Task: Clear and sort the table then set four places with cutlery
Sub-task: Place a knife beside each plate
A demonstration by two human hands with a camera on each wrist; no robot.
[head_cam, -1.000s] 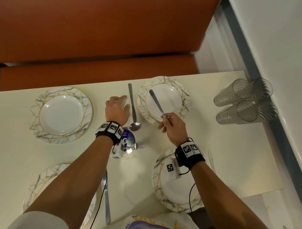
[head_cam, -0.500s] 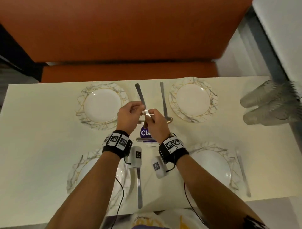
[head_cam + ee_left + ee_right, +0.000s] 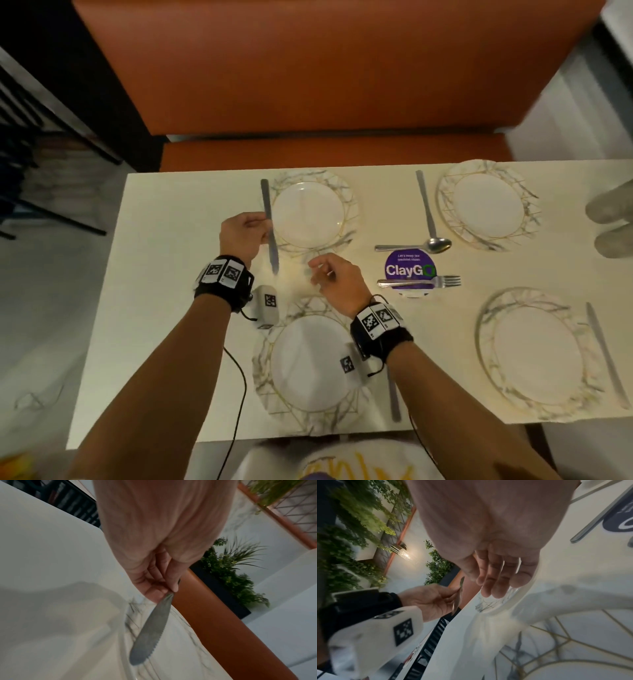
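Since 0.5 s ago the knife (image 3: 269, 226) went from both hands at table centre over to the far-left plate (image 3: 310, 214), now held by the left hand (image 3: 245, 234) alone; right hand (image 3: 337, 282) has let go and pulled back. L thumb & fingers pinch the knife mid-length; it lies along the plate's 9 o'clock edge, ends toward 12 and 6. Whether it touches the table (image 3: 164, 274) can't be told. R hand holds nothing, fingers loosely bent, hovering at the plate's 6 o'clock, above the near-left plate (image 3: 308, 363).

Spoon (image 3: 412, 246) & fork (image 3: 419, 282) lie crosswise at 3 o'clock of the R hand, fork on the purple sticker (image 3: 409, 265). 2nd spoon (image 3: 425, 205) sits just left of the far-right plate (image 3: 486, 205). Near-right plate (image 3: 537, 356) has a knife (image 3: 604, 353) at its 3 o'clock.
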